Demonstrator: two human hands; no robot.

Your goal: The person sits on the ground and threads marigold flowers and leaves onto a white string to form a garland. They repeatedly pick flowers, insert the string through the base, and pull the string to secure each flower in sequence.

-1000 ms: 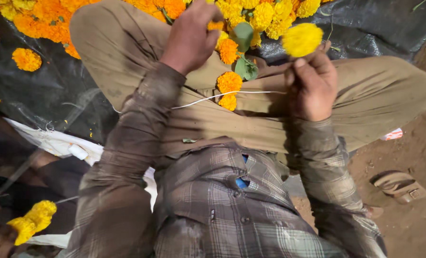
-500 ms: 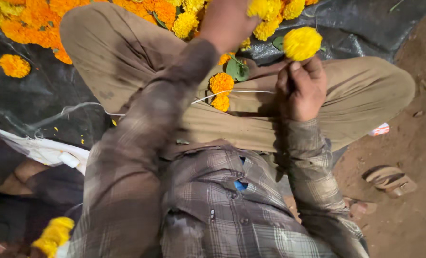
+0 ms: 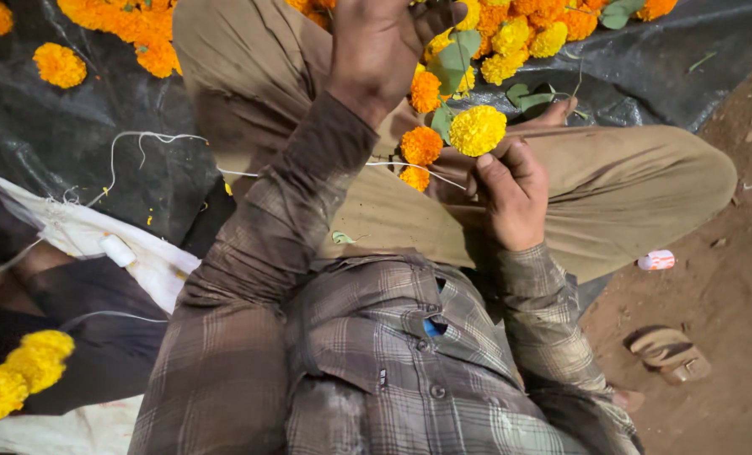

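1. Here, seated cross-legged on a black tarp point(image 3: 98, 143), we work a garland: our right hand point(image 3: 515, 198) is closed, pinching a thin needle with white thread point(image 3: 409, 166), and a yellow marigold point(image 3: 478, 130) sits just above its fingers at 12 o'clock.
2. Our left hand point(image 3: 376, 46) reaches toward 12 o'clock into the flower heap point(image 3: 519, 34), fingers curled among blooms; whether it has hold of one we cannot tell.
3. Already threaded, orange marigolds point(image 3: 420, 145) hang on the line between the two hands, over our khaki trousers point(image 3: 628, 185).
4. To do this well, we judge the needle should stay level and steady in the right hand, so each bloom is pierced through its centre and slid down snug against the last.
5. The loose thread trails to 9 o'clock across the tarp, toward a white spool point(image 3: 117, 249) on pale cloth; keeping it slack and free of the knee should avoid snags.
6. Room is tight at 12 o'clock, where flowers and leaves crowd our shins; bare earth lies at 3 o'clock, with a sandal point(image 3: 669, 352) at 4 o'clock, and a second yellow bunch point(image 3: 22, 371) at 8 o'clock.
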